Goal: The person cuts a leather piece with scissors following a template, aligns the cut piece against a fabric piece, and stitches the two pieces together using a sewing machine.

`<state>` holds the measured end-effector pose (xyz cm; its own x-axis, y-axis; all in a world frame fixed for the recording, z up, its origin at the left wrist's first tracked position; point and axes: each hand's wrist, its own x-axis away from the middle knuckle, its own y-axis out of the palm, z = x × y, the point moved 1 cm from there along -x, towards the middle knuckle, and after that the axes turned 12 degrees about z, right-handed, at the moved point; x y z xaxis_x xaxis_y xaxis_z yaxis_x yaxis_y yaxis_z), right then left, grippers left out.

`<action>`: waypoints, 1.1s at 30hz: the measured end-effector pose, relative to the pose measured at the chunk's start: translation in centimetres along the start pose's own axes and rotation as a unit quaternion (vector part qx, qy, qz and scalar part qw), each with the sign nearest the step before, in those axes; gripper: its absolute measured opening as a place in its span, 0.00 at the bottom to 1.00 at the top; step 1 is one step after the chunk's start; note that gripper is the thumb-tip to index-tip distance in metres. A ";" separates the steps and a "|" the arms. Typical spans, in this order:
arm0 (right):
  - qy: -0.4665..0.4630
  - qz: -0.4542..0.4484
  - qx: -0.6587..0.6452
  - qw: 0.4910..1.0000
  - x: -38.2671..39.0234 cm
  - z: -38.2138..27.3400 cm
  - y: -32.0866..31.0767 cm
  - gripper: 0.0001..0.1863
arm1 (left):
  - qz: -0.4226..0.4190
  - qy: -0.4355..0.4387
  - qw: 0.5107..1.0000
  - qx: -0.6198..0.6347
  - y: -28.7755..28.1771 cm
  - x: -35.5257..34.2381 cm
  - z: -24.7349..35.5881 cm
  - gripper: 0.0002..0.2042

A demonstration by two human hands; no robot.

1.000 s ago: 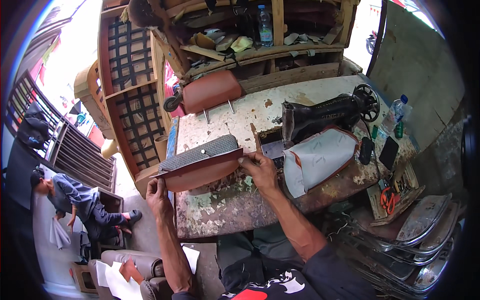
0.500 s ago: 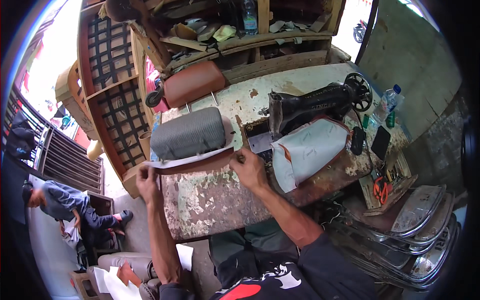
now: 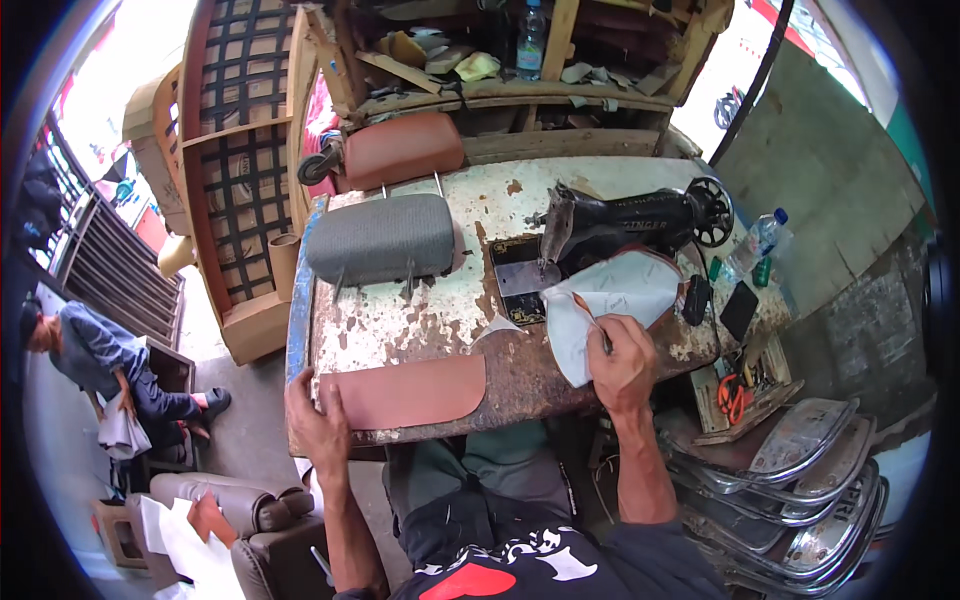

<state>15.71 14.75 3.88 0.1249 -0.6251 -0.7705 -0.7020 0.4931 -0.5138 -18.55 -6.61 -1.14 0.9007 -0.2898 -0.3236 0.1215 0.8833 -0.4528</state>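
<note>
At the near left of the bench (image 3: 385, 325), brown panel (image 3: 410, 395) lying flat, close up to the near edge. Left grip (image 3: 320, 420) at the panel's left end, thumb and fingers parted, no firm hold to be seen. Right grip (image 3: 625, 365) at the near part of the pale cover (image 3: 625, 290), fingers curled; can't tell if pinching it or only touching. Cover in front of the sewing machine (image 3: 630, 230), right up close; can't tell if in contact.

Risks, as best judged:

- Could lose the panel over the near edge with one knock from the left wrist. Cause: very little bench in front, nothing pinning the right end.
- Could scuff the panel, or pick up flakes underneath, by dragging it over that peeling paint.
- Could snag or crease the cover by tugging left or away, with the machine so near. Can't make out needle height.
- Could sweep the black object (image 3: 697, 299) or phone (image 3: 738, 310) aside by swinging the cover hard right.
- Could scratch the panel by shoving it back into the posts (image 3: 410, 272) of the grey headrest (image 3: 380, 235), aimed toward the near side.
</note>
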 end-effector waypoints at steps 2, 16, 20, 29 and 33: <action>0.013 0.017 -0.051 0.998 -1.4 -2.2 -1.5 0.09 | 0.051 0.212 0.973 -0.080 -0.1 1.1 3.7 0.18; 0.336 -0.181 -0.458 0.803 -7.0 -9.0 -3.8 0.11 | -0.165 0.440 0.841 0.269 -1.1 5.6 17.9 0.55; 0.441 -0.138 -0.555 0.691 -3.9 -6.7 0.4 0.08 | -0.200 0.435 0.864 0.155 -0.7 7.8 16.7 0.58; 0.459 -0.192 -0.455 0.739 -1.7 -2.3 -2.6 0.13 | -0.201 0.171 0.935 0.236 2.4 6.0 11.5 0.08; 0.333 -0.181 -0.206 0.902 -2.3 -1.4 -3.0 0.12 | -0.115 0.222 0.948 0.197 2.8 5.2 13.4 0.05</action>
<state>16.51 13.90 7.73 0.0457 -0.9927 -0.1116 -0.9180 0.0023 -0.3966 -7.95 -0.69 7.01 0.5779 -0.5415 -0.6106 0.5191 0.8212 -0.2369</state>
